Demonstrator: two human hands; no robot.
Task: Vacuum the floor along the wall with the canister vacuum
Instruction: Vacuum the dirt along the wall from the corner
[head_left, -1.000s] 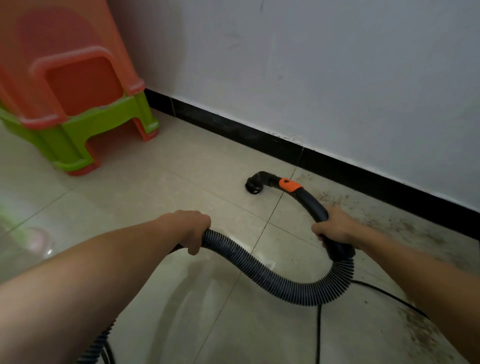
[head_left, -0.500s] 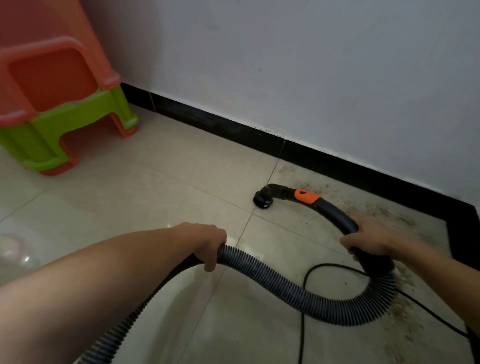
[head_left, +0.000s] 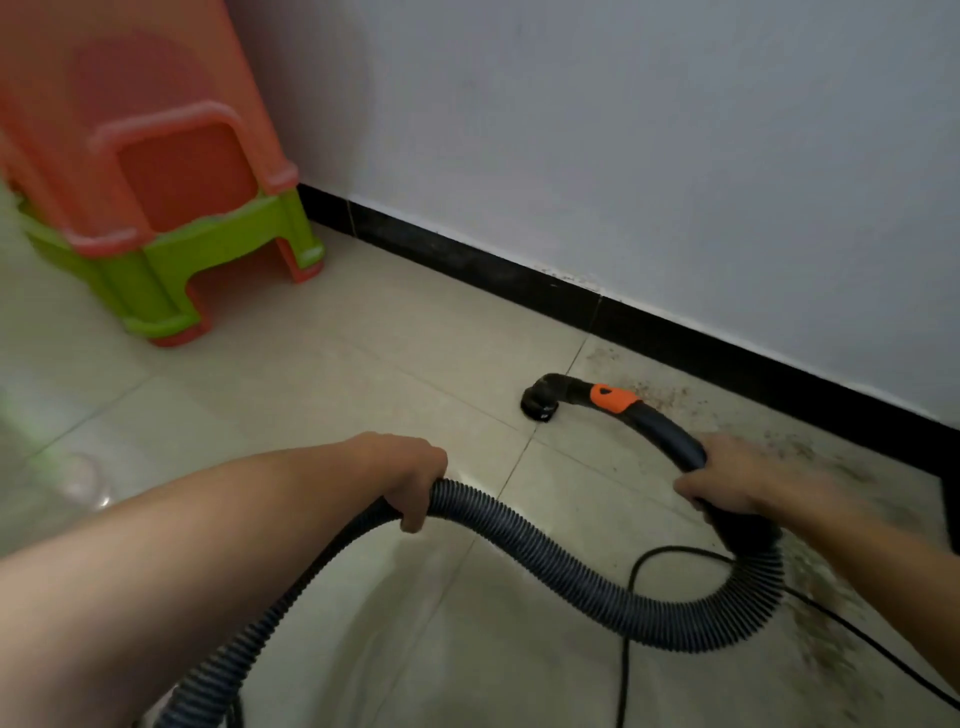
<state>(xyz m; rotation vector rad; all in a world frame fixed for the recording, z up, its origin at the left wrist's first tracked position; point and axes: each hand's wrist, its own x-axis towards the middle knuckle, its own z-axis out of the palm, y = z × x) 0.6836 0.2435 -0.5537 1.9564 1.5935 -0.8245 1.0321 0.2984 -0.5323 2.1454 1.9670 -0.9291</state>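
Nearest, the hose (head_left: 545, 561) is coming up from the bottom edge, passing under the left hand (head_left: 410, 467), then sagging in a loop between the two sets of fingers. The left fingers are wrapping over it from above, clenched round it. A thin cord (head_left: 629, 623) is lying on the floor (head_left: 363, 364) under that loop, curling behind the right fingers and trailing off right.

The right hand (head_left: 727, 478) is gripping the handle (head_left: 670, 431) just above the hose cuff, fingers curled round it.

The handle is arcing forward and left from the right fingers, its long axis running roughly along the baseboard (head_left: 519, 280). An orange slider (head_left: 613, 397) is sitting near its far end. The nozzle (head_left: 537, 402) is pointing mouth-down, touching the floor on a tile joint, ahead of and between both hands.

Dirt (head_left: 810, 587) is lying right of the right fingers and speckling the tile beyond the handle.

Room: open tile is stretching left of the left fingers up to the stools (head_left: 156, 182). A strip of floor is separating the nozzle from the baseboard. The wall (head_left: 623, 156) is rising behind.

Versus a second ago: the nozzle was left of the joint and is now sitting on it. Both grips are staying the same. The cord is now looping where it was running straight.
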